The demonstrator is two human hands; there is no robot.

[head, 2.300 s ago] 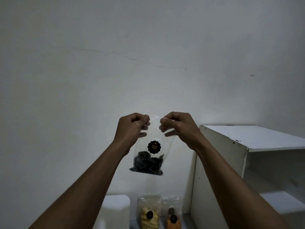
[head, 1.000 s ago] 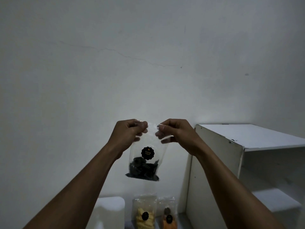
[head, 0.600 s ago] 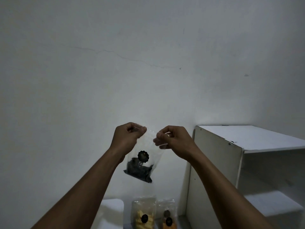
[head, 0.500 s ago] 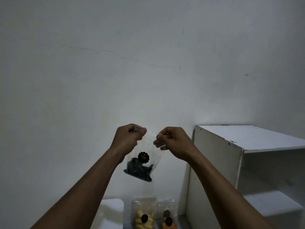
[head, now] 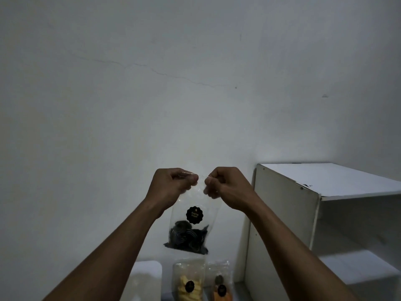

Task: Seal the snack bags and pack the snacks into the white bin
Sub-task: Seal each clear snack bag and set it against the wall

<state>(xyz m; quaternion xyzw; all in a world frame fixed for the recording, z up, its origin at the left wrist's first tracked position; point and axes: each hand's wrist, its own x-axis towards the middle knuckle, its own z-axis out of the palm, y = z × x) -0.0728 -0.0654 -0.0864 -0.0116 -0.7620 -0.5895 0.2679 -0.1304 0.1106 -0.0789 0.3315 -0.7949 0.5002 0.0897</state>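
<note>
Snack bag (head: 191, 222) of dark snacks hangs pinched at its top between your left hand (head: 171, 187) and right hand (head: 225, 187); press along the seal evenly.

Both my arms reach out in front of me, forearms bare, angling in toward each other as they rise. My left hand (head: 171, 187) is curled with its back toward me, and its thumb and forefinger pinch the top edge of the clear bag (head: 189, 202). My right hand (head: 227, 187) sits just beside it at the same height, fingers curled the same way, pinching that edge too. The pinching fingertips (head: 193, 179) of my left hand face those of my right, close but not touching. The bag hangs below both hands, between my wrists.
</note>
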